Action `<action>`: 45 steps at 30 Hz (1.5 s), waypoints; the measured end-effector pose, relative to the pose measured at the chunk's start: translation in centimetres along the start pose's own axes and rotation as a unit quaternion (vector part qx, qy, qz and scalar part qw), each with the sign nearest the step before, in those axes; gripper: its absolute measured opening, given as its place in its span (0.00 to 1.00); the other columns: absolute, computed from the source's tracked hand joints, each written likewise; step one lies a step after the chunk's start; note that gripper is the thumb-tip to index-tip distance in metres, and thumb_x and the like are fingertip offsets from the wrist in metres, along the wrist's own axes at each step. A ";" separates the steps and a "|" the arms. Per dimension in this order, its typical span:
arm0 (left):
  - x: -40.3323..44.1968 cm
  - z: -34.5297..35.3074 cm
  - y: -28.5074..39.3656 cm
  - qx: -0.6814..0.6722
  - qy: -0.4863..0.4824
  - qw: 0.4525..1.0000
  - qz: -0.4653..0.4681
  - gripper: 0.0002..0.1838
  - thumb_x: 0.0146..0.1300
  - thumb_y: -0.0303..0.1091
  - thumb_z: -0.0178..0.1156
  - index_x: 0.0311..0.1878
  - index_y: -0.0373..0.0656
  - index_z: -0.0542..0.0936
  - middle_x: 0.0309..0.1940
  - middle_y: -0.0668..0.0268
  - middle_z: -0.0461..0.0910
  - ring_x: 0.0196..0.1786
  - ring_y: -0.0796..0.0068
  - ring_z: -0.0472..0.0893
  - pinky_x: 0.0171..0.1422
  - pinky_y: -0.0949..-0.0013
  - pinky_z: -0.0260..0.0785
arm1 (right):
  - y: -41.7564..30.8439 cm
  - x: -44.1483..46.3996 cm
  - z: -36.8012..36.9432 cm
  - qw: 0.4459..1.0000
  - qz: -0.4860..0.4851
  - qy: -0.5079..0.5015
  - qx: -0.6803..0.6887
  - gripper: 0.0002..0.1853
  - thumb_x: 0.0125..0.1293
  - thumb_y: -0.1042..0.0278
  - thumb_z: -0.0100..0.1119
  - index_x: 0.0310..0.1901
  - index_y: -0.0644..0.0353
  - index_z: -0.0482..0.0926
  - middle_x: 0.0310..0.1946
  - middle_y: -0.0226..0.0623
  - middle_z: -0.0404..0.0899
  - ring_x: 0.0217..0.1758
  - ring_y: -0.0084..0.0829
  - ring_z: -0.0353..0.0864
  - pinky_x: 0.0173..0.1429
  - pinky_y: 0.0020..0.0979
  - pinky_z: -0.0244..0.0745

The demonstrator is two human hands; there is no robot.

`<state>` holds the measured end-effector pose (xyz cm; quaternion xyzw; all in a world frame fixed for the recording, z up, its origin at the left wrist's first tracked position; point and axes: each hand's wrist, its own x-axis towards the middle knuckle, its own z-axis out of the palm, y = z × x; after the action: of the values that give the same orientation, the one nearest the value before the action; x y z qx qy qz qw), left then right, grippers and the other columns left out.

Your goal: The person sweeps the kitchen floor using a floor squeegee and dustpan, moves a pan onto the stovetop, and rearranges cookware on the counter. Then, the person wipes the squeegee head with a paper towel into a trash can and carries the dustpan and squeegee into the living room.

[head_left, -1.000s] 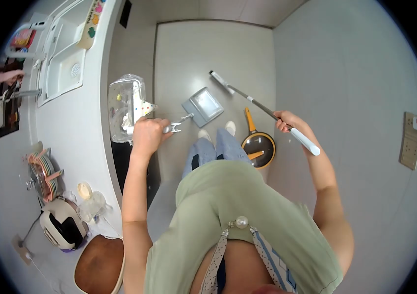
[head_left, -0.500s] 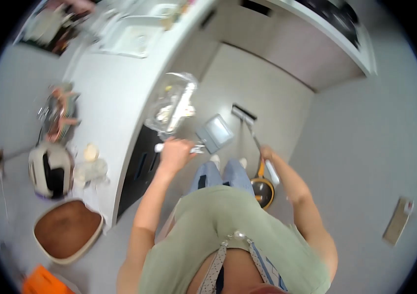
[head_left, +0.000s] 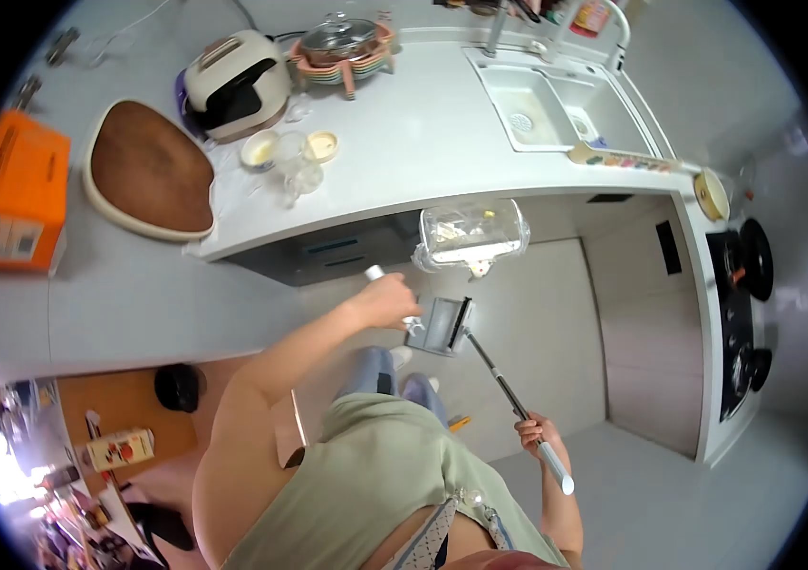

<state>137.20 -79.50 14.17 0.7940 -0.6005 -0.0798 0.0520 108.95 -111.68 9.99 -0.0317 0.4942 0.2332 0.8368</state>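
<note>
My left hand (head_left: 387,301) is closed around the white handle of a grey dustpan (head_left: 437,328) that rests low near the floor by my feet. In my right hand (head_left: 539,432) is the shaft of a long-handled broom (head_left: 494,370), its white end sticking out past my fingers. The broom's dark, narrow head lies at the dustpan's right edge; whether it touches the pan I cannot tell. Above the dustpan, a clear waste bin (head_left: 473,231) with scraps inside hangs at the counter's front.
A white counter (head_left: 404,142) holds a double sink (head_left: 532,109), a cream appliance (head_left: 238,85), stacked dishes under a glass lid (head_left: 339,43) and small cups. A stove (head_left: 737,313) stands at right. An orange box (head_left: 19,190) sits at left. An orange handle (head_left: 461,423) shows near my feet.
My view has turned, so the counter now runs across the top. The broom head, apart from the dustpan before, is now at its edge. Both hands keep their holds.
</note>
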 end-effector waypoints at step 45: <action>-32.7 3.3 6.5 0.016 0.187 0.853 -0.486 0.27 0.44 0.38 0.62 0.52 0.54 0.72 0.52 0.67 0.66 0.55 0.67 0.64 0.58 0.56 0.47 | 29.5 46.9 32.8 0.864 0.125 0.044 -0.485 0.19 0.64 0.50 0.39 0.30 0.59 0.69 0.16 0.35 0.71 0.15 0.26 0.73 0.18 0.24 0.71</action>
<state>121.70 -49.80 14.21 0.9853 -0.1180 0.0643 0.1054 142.04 -59.27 -7.55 -0.3820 0.3548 0.5446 0.6570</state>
